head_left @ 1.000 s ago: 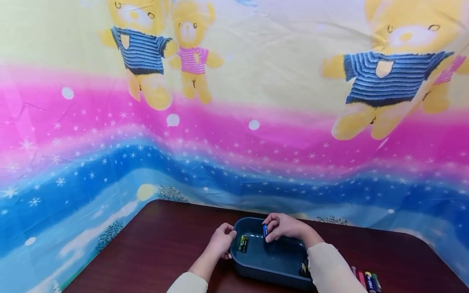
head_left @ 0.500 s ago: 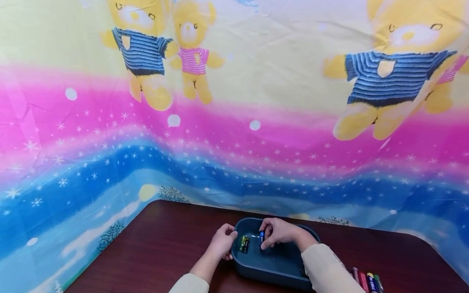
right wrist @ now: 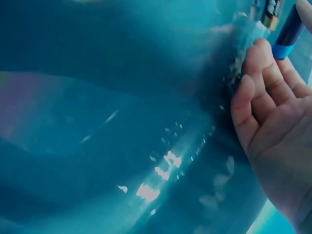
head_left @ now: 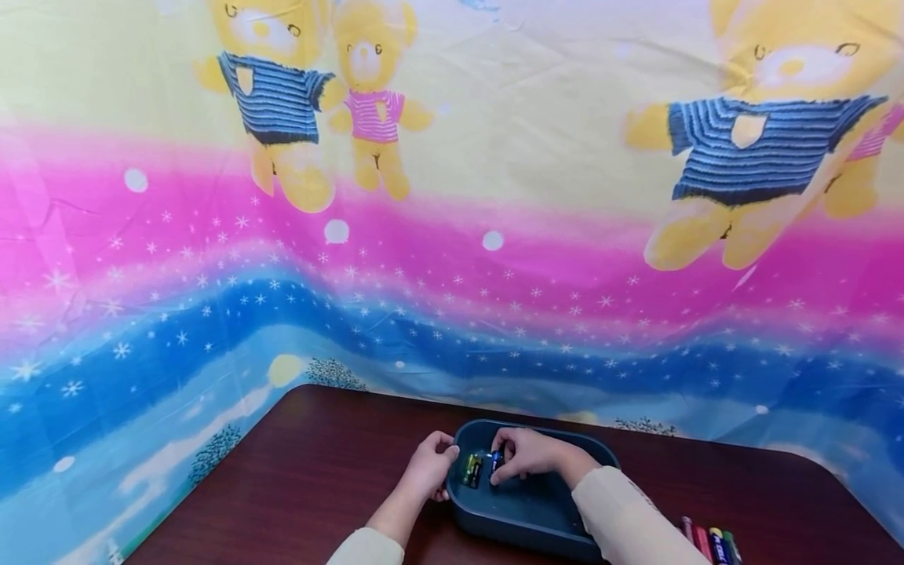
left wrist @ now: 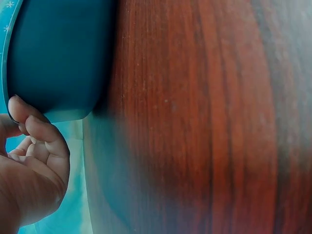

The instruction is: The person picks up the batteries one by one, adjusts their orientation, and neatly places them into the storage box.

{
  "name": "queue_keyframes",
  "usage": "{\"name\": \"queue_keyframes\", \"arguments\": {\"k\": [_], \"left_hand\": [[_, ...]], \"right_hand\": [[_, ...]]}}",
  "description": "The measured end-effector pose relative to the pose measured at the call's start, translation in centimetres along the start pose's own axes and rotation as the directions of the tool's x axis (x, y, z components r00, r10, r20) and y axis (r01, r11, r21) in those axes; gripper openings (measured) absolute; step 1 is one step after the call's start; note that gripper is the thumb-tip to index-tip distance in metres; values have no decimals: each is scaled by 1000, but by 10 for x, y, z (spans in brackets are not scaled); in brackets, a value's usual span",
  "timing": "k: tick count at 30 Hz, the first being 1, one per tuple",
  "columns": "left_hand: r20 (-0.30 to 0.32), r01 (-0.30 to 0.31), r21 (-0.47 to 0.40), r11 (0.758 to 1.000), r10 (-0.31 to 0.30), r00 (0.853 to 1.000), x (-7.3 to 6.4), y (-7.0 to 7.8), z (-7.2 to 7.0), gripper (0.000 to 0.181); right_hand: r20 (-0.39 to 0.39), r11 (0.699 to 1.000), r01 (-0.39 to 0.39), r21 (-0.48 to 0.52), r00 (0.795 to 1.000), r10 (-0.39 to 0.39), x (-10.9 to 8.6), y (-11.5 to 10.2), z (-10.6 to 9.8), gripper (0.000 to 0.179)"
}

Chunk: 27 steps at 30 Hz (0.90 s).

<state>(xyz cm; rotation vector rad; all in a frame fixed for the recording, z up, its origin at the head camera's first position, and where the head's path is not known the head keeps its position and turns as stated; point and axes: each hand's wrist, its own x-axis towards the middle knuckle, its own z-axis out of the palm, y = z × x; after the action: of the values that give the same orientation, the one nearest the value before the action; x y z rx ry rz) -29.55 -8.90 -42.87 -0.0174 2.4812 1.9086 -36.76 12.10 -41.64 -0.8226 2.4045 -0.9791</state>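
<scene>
A dark teal plastic bin (head_left: 523, 537) stands on the table. My left hand (head_left: 429, 464) holds its left end, thumb at the rim; the left wrist view shows the fingers (left wrist: 41, 129) bent at the bin's edge. Inside the bin, my right hand (head_left: 531, 453) pinches a blue battery (head_left: 496, 463), nearly upright in the head view. Just left of it lie black-and-green batteries (head_left: 473, 472) side by side on the bin floor. In the right wrist view, the blue battery (right wrist: 287, 36) sits at the fingers, near a dark battery with a gold end (right wrist: 271, 14).
Several batteries (head_left: 715, 543) in red, dark blue and green lie in a row on the table, right of the bin and partly behind the right sleeve (head_left: 621, 510). Behind the dark wooden table (head_left: 318, 479) hangs a printed bear cloth (head_left: 438, 275).
My right hand has carried the blue battery left and down, close to the black-and-green batteries. The right sleeve now covers a dark item at the bin's right end. My left hand stays put.
</scene>
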Motion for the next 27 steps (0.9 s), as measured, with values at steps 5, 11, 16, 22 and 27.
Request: {"name": "queue_keyframes", "arguments": {"k": [5,11,16,22,27], "left_hand": [[27,15,-37,999,-14,1000,-1,0,-2,20],[41,45,-50,998,-43,998,0,0,-3,22],[54,54,-59,997,-51,997,0,-1,-4,22],[56,60,-72,996,-56,997,0,-1,-5,22],[62,62,-74,995,-57,996,0,1,-5,22]], "right_hand": [[17,998,-11,-66,1000,12,4,-1,5,39],[8,993,-12,-119,1000,13,8,1,8,39],[13,989,-9,-149,1000,11,11,3,9,39],[18,978,15,-207,1000,-11,13,4,10,40],[17,973,16,-232,1000,-12,13,0,10,40]]}}
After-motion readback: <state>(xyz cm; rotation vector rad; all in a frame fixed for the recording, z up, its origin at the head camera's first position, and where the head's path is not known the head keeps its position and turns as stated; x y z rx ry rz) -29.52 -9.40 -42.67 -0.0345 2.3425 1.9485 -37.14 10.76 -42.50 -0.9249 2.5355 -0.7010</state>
